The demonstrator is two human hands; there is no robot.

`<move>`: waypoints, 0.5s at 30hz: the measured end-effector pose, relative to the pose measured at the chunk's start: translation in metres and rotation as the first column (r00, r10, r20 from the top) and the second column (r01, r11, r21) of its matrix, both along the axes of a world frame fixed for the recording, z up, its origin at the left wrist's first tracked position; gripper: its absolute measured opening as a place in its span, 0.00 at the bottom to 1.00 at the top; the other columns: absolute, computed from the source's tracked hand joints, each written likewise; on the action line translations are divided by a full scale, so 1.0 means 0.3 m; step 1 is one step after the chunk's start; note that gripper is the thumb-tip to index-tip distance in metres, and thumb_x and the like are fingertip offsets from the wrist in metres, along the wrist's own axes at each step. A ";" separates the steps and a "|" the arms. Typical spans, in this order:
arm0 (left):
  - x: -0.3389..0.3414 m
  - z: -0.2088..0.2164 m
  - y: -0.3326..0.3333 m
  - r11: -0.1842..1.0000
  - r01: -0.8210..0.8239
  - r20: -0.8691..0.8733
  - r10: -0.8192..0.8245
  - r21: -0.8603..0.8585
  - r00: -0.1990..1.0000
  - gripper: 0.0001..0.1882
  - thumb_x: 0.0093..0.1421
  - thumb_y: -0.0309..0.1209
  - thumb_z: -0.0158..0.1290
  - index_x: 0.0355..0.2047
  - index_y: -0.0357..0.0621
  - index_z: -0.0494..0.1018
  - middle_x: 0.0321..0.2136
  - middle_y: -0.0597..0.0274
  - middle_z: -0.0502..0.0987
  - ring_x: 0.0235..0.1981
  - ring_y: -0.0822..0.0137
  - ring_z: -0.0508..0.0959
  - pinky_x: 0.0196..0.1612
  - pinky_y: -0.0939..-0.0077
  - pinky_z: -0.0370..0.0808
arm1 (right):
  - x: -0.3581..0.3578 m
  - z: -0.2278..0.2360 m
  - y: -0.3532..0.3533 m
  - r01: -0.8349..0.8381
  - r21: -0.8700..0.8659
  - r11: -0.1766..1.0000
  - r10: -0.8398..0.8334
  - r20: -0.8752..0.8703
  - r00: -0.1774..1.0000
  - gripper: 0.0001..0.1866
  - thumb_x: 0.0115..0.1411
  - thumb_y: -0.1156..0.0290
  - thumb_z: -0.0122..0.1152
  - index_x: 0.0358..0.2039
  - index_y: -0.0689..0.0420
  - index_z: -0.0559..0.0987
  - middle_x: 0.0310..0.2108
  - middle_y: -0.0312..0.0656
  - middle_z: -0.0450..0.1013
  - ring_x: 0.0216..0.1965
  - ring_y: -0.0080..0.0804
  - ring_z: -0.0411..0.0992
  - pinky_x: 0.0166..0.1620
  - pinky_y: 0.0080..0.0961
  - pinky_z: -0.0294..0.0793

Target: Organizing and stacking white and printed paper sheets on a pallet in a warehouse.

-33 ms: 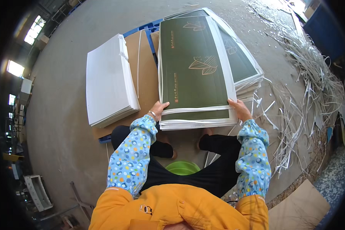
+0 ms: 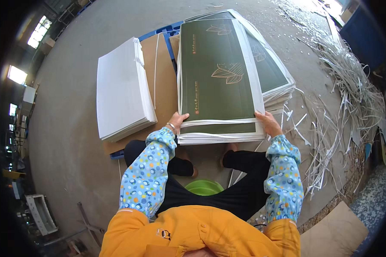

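Note:
In front of me lies a stack of dark green printed cardboard sheets (image 2: 221, 96) with white borders and gold leaf drawings. White strips run across its near end. My left hand (image 2: 177, 121) grips the stack's near left edge, thumb on top and fingers mostly hidden at the side. At the near right edge, my right hand (image 2: 270, 123) holds it the same way. Another stack of green sheets (image 2: 268, 70) lies behind and to the right, partly covered. To the left rests a stack of white sheets (image 2: 122, 90), touched by neither hand.
Brown cardboard (image 2: 161, 68) lies under the stacks on a blue pallet (image 2: 170, 29). A green basin (image 2: 204, 187) is between my legs. White paper strips (image 2: 328, 147) are heaped on the floor to the right. A brown board (image 2: 336, 229) lies at the lower right.

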State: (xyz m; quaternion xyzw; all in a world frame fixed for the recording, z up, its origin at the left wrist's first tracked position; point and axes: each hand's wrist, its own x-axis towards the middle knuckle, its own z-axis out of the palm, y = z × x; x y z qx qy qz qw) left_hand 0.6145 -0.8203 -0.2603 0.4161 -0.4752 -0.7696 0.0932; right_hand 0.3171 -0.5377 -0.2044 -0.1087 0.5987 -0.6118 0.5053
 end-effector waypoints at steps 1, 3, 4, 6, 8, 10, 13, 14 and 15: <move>0.042 -0.044 -0.038 0.987 -0.007 0.140 0.029 -0.159 0.990 0.22 0.49 0.31 0.56 0.42 0.34 0.64 0.35 0.54 0.72 0.37 0.63 0.73 0.40 0.66 0.71 | 0.038 0.016 -0.035 -0.033 -0.009 0.999 0.033 -0.001 0.999 0.20 0.54 0.66 0.56 0.43 0.67 0.69 0.39 0.45 0.70 0.38 0.31 0.70 0.42 0.27 0.70; -0.007 0.033 0.036 0.941 -0.031 0.258 0.124 -0.337 0.958 0.28 0.46 0.32 0.58 0.46 0.35 0.61 0.40 0.47 0.69 0.41 0.58 0.70 0.45 0.65 0.67 | 0.095 0.048 -0.019 0.080 -0.058 0.995 -0.082 -0.033 0.996 0.19 0.53 0.68 0.56 0.42 0.67 0.70 0.35 0.42 0.71 0.34 0.27 0.70 0.39 0.23 0.70; -0.023 0.122 0.079 0.762 0.115 0.426 0.223 -0.637 0.877 0.32 0.44 0.35 0.59 0.48 0.36 0.59 0.43 0.45 0.66 0.45 0.55 0.67 0.47 0.65 0.65 | 0.149 0.082 -0.018 0.121 -0.116 0.986 -0.122 -0.008 0.992 0.18 0.53 0.69 0.56 0.41 0.67 0.71 0.34 0.41 0.71 0.32 0.26 0.70 0.37 0.22 0.71; -0.029 0.235 0.128 0.494 0.300 0.516 0.387 -0.816 0.765 0.36 0.43 0.38 0.60 0.50 0.36 0.58 0.46 0.43 0.63 0.48 0.52 0.65 0.49 0.64 0.63 | 0.224 0.092 -0.032 0.225 -0.104 0.969 -0.221 0.045 0.974 0.16 0.53 0.71 0.56 0.40 0.66 0.71 0.34 0.41 0.72 0.31 0.27 0.71 0.36 0.22 0.71; -0.012 0.317 0.171 0.257 0.250 0.169 -0.299 -0.933 0.939 0.47 0.37 0.47 0.62 0.53 0.37 0.54 0.52 0.43 0.57 0.53 0.49 0.58 0.54 0.63 0.57 | 0.302 0.128 -0.063 0.307 -0.097 0.947 -0.295 0.121 0.948 0.14 0.53 0.73 0.55 0.39 0.66 0.71 0.34 0.42 0.72 0.32 0.28 0.71 0.36 0.23 0.72; 0.027 0.471 0.344 -0.062 0.391 0.376 -0.443 -0.918 0.814 0.54 0.33 0.54 0.61 0.56 0.39 0.51 0.54 0.47 0.55 0.57 0.51 0.53 0.57 0.56 0.49 | 0.377 0.150 -0.107 0.333 -0.181 0.925 -0.296 0.204 0.933 0.13 0.54 0.73 0.55 0.40 0.65 0.71 0.34 0.43 0.72 0.32 0.29 0.71 0.37 0.23 0.73; 0.070 0.510 0.471 -0.262 0.499 0.544 -0.143 -0.826 0.827 0.41 0.42 0.43 0.57 0.54 0.38 0.56 0.53 0.49 0.59 0.56 0.58 0.58 0.56 0.60 0.53 | 0.520 0.199 -0.207 0.391 -0.298 0.871 -0.294 0.323 0.900 0.12 0.55 0.74 0.53 0.39 0.65 0.70 0.34 0.42 0.71 0.33 0.29 0.71 0.38 0.23 0.72; 0.091 0.483 0.444 -0.278 0.371 0.406 -0.079 -0.886 0.911 0.33 0.43 0.39 0.55 0.50 0.39 0.61 0.49 0.51 0.64 0.53 0.59 0.63 0.54 0.62 0.57 | 0.561 0.217 -0.224 0.397 -0.314 0.862 -0.289 0.340 0.895 0.12 0.55 0.75 0.52 0.40 0.65 0.69 0.35 0.42 0.71 0.34 0.30 0.71 0.39 0.23 0.72; 0.118 0.464 0.403 -0.302 0.242 0.257 -0.011 -0.922 0.966 0.25 0.45 0.34 0.53 0.46 0.41 0.67 0.45 0.53 0.69 0.49 0.60 0.68 0.52 0.64 0.62 | 0.609 0.260 -0.244 0.399 -0.327 0.856 -0.278 0.359 0.891 0.13 0.55 0.75 0.52 0.40 0.65 0.69 0.36 0.43 0.71 0.36 0.30 0.71 0.40 0.23 0.71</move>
